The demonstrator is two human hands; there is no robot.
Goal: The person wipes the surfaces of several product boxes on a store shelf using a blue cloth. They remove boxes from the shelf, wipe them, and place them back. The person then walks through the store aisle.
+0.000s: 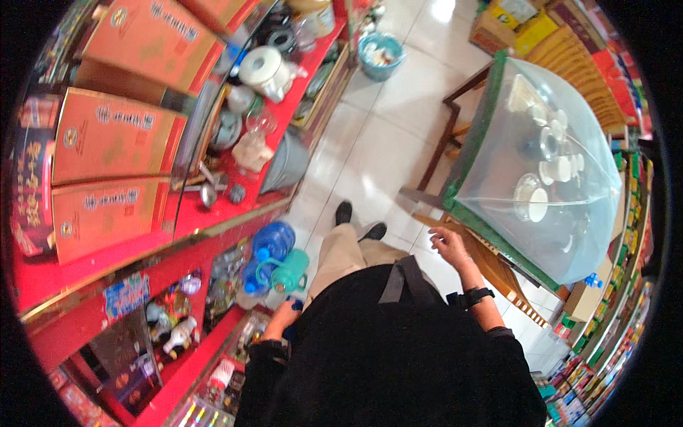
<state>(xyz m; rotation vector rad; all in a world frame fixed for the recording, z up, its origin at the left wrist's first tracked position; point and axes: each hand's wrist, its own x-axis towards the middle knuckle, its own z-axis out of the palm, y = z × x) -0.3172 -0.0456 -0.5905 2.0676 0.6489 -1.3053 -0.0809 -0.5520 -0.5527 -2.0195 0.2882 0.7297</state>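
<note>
My left hand [284, 317] hangs low at my left side, its fingers curled around a dark blue object [295, 304]. Most of that object is hidden by the hand and my black clothing, so its kind is unclear. Just beyond it stand a teal plastic jug [291, 269] with a handle and a large blue water bottle [275, 239]. My right hand [449, 246] holds nothing; its fingers are bent and apart. It hovers near a wooden chair [488, 253] beside a table under a mesh food cover [581, 229]. White dishes [535, 205] show through the mesh.
On my left, a red counter [213, 216] carries red boxes [117, 136], a white kettle-like vessel [261, 65] and ladles [208, 195]. A grey bin [287, 160] stands beneath. A blue bucket [380, 56] sits on the tiled floor [368, 139]. Stocked shelves [603, 309] line the right.
</note>
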